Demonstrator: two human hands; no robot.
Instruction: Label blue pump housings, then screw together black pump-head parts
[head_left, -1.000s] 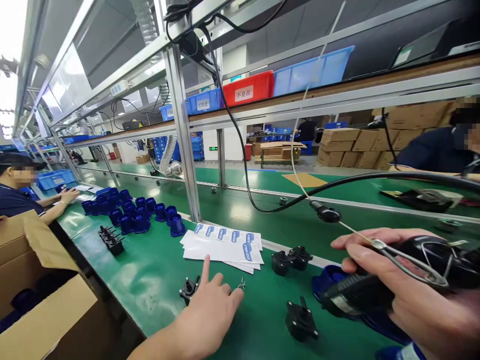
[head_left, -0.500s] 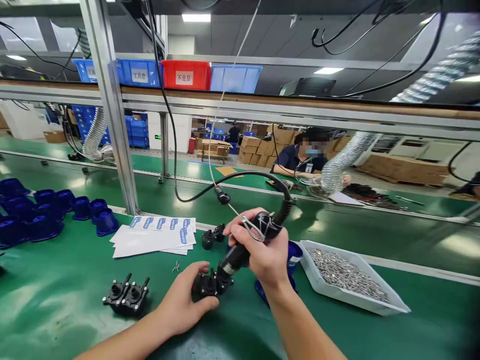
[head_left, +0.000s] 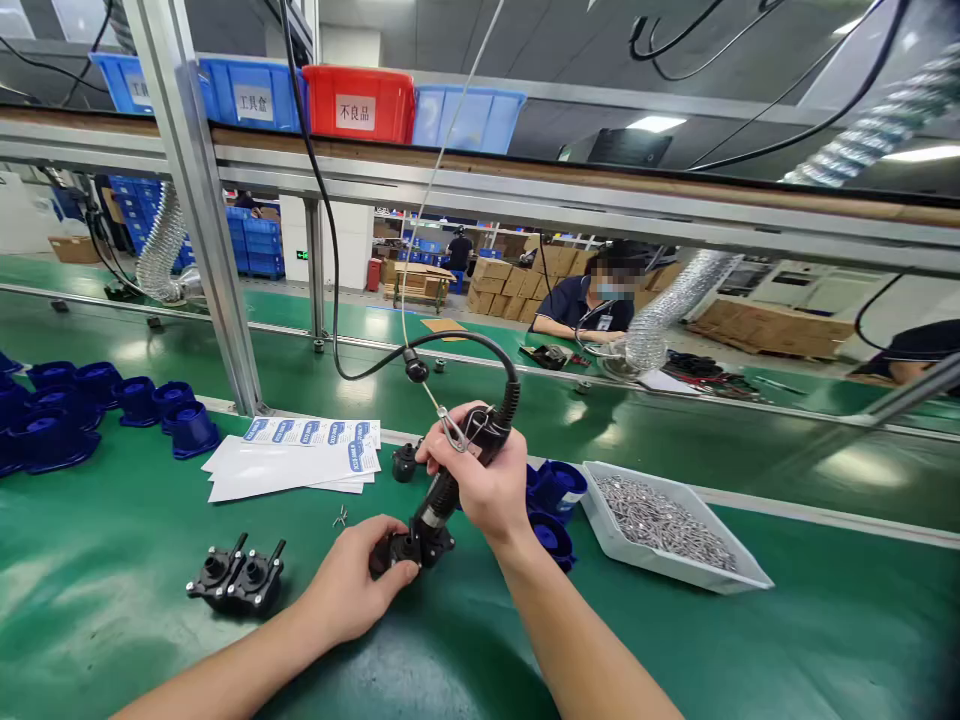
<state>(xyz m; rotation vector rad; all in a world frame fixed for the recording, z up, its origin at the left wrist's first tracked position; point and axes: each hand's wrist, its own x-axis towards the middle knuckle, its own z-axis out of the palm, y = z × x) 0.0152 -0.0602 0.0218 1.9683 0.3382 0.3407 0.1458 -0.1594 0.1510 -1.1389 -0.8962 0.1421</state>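
Note:
My right hand [head_left: 484, 470] is wrapped round a corded black electric screwdriver [head_left: 442, 495], tilted with its tip down. That tip meets a black plastic part with ports [head_left: 427, 545], and the exact contact point is hidden. Fingers and thumb of my left hand [head_left: 360, 575] grip the same part from the left on the green bench. Further left sits a similar pair of black parts [head_left: 236, 578], with screws in its corners and two thin spouts. Another black part [head_left: 405, 462] stands behind my hands, partly covered by my right fingers. A few loose screws [head_left: 340, 516] lie near my left hand.
A white tray of screws [head_left: 757, 582] stands at right, beside blue plastic cups [head_left: 559, 490]. More blue cups [head_left: 191, 430] and label sheets [head_left: 277, 475] lie at left. A metal post [head_left: 202, 220] rises behind. Across the bench sits a person [head_left: 585, 305].
The screwdriver has become more upright over the black part, and my right hand has shifted left with it. My left hand keeps its grip. The whole view has shifted slightly.

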